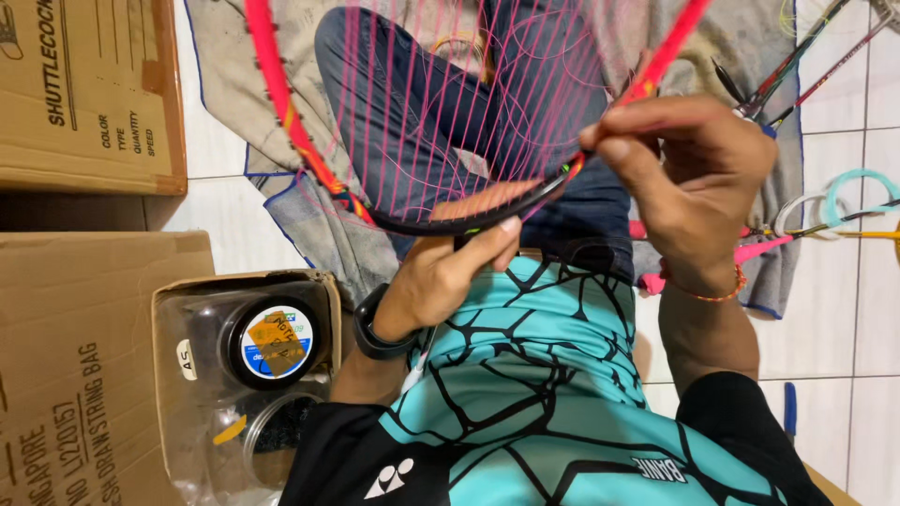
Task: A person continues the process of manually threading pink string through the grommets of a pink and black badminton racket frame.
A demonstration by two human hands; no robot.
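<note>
**Two hands are holding a racket frame over the lap**

A person is sitting on the floor (844,319) and looking down at a badminton racket (309,141). The racket is lying across the lap, above the blue jeans (412,103), with its pink strings (441,84) stretching over the legs. The left hand (441,272) is coming up from below and is closing its fingers on the dark bottom edge of the frame. This hand is wearing a black watch (370,328). The right hand (694,178) is sitting on the right side of the frame, with thumb and finger pinching shut at the rim; what they are pinching is too small to tell. An orange wristband (712,292) is circling that wrist. More rackets (806,56) are lying on the floor to the right. Cardboard boxes (84,94) are standing at the left, and one is holding round jars (272,342).
</note>
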